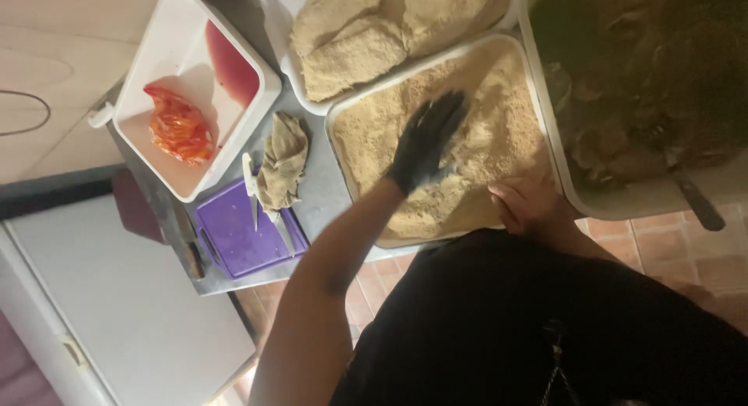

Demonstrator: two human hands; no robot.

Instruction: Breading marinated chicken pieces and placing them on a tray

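Note:
My left hand (425, 145), in a black glove, lies flat with fingers spread on the breadcrumbs in a white crumb tray (336, 141). My bare right hand (530, 203) sits at the same tray's near right corner with its fingers curled. I cannot tell whether it grips the rim. Behind the crumb tray, a white tray of breaded cutlets (374, 32) is piled high.
A large tub of dark marinated pieces (647, 86) with a utensil handle (697, 203) stands at the right. At the left are a white tub with red pieces (179, 125), a purple cutting board (241, 234), a white-handled knife (251, 189) and a crumbed piece (284, 160). A white appliance (117, 305) stands below.

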